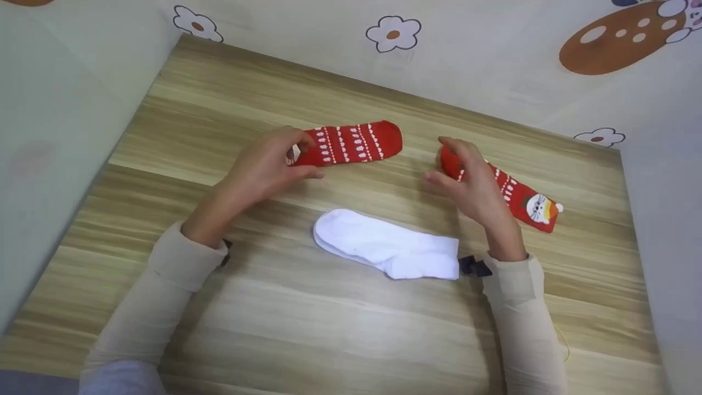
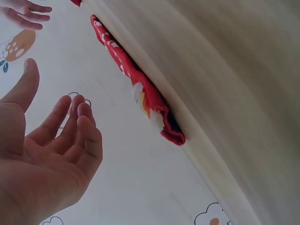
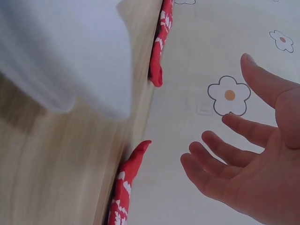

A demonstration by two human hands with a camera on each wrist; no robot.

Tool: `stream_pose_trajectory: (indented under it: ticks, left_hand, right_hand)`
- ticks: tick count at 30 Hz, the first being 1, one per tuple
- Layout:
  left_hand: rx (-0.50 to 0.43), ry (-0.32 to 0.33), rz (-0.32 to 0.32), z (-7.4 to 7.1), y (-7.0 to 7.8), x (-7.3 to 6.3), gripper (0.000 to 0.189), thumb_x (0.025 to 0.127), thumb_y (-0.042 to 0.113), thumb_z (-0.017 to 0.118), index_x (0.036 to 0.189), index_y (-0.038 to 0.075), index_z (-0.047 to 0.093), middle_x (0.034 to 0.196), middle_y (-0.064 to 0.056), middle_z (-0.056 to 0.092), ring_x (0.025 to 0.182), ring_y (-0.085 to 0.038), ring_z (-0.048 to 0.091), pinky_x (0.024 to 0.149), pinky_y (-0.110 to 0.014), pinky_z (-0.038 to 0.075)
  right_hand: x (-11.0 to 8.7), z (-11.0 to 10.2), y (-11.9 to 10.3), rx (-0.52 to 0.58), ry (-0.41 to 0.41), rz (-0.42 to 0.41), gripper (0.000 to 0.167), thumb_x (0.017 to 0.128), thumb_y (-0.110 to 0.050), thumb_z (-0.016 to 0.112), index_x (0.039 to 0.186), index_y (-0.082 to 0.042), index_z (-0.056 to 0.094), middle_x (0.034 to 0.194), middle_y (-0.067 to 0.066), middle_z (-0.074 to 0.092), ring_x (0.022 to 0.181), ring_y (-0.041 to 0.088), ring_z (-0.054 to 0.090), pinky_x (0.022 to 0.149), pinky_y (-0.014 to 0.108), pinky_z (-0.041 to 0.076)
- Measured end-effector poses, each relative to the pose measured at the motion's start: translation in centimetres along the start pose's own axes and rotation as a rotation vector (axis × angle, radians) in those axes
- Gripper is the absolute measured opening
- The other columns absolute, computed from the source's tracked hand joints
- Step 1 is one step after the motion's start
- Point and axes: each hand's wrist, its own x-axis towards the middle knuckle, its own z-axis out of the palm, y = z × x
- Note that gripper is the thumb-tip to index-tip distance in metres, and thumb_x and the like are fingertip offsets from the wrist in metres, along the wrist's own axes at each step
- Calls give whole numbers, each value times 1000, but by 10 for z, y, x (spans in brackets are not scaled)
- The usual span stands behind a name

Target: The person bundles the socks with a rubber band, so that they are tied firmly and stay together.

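Observation:
In the head view a red patterned sock (image 1: 356,144) lies flat at the upper middle, its left end partly hidden by my left hand (image 1: 269,162). That hand hovers with fingers loosely bent, and the left wrist view shows the palm apart from the sock (image 2: 150,101). My right hand (image 1: 471,178) is over a second red sock (image 1: 518,192), which has a white animal face near its cuff. Its fingers hang relaxed and hold nothing in the right wrist view. White socks (image 1: 389,244), apparently a stacked pair, lie between and in front of the hands.
Everything lies on a wood-grain table (image 1: 329,334). A pale wall (image 1: 471,66) with printed flowers stands along the back, and more pale wall surfaces rise at both sides. A thin yellow strand (image 1: 565,343) shows beside the right sleeve.

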Motion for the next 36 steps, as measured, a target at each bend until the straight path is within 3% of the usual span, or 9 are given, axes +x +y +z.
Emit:
stream_pose_trajectory:
  ticks: [6, 15, 21, 28, 36]
  left_hand:
    - [36, 7, -34, -6, -7, 2, 58, 89, 36, 82, 137, 10, 63, 134, -9, 64, 116, -28, 59, 97, -46, 53]
    - [54, -16, -69, -14, -21, 6, 52, 94, 24, 76, 141, 8, 60, 144, -13, 57, 132, -31, 51, 111, -53, 46]
    - [97, -75, -96, -18, -31, 5, 50, 94, 16, 73, 141, 4, 60, 151, -17, 52, 137, -35, 47, 114, -56, 43]
    - [171, -239, -132, -18, -35, 3, 56, 97, 14, 69, 150, 9, 53, 162, -16, 40, 145, -37, 40, 115, -61, 41]
    - [211, -253, -152, -16, -33, 2, 58, 91, 11, 76, 146, 10, 58, 159, -16, 42, 146, -37, 39, 114, -61, 43]
  right_hand:
    - [11, 4, 3, 5, -25, 4, 76, 91, -34, 79, 157, -22, 43, 161, 10, 41, 149, 31, 38, 120, 57, 37]
    - [18, 7, 4, -2, -44, 36, 77, 92, -33, 79, 158, -26, 40, 164, 7, 38, 150, 30, 36, 119, 58, 39]
    - [21, 9, 1, 1, -57, 26, 79, 91, -39, 79, 159, -26, 39, 164, 6, 37, 150, 29, 35, 120, 58, 37]
    - [19, 8, -2, 2, -52, 18, 79, 91, -36, 79, 159, -25, 40, 163, 4, 39, 149, 27, 37, 119, 57, 39]
    - [18, 11, -4, 14, -68, 20, 79, 90, -40, 79, 158, -28, 40, 162, 1, 40, 148, 24, 37, 119, 55, 39]
